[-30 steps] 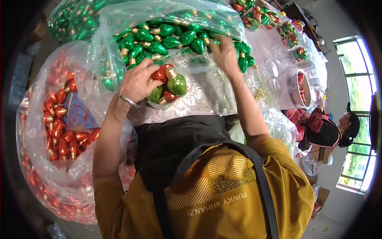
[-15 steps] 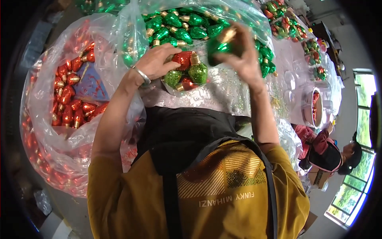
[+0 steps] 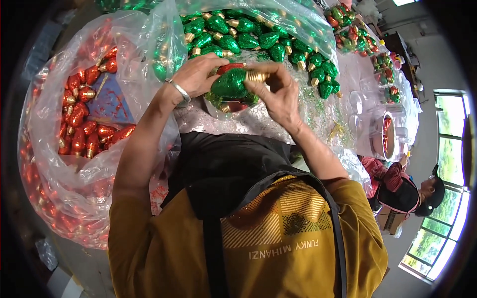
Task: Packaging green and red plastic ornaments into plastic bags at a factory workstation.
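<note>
My right hand (image 3: 280,94) pinches a glittery green light-bulb ornament (image 3: 229,84) by its ribbed gold cap. The ornament lies sideways over a clear round container (image 3: 212,110), covering much of what is in it. Green and red bulb ornaments partly show inside the container. My left hand (image 3: 197,77), a silver bangle at its wrist, is at the container's left side. Its thumb and fingers close around the left end of a red bulb ornament (image 3: 231,66), mostly hidden behind the green one.
Many green bulb ornaments (image 3: 247,40) spill from a clear plastic bag beyond my hands. On the left, a large plastic bag (image 3: 144,59) holds red ornaments (image 3: 77,115). Filled containers (image 3: 382,67) and a white bucket (image 3: 381,141) stand on the right, near another person (image 3: 405,188).
My right hand has moved left and nearer, bringing the green ornament from beside the pile to above the container. My left hand stays almost in place.
</note>
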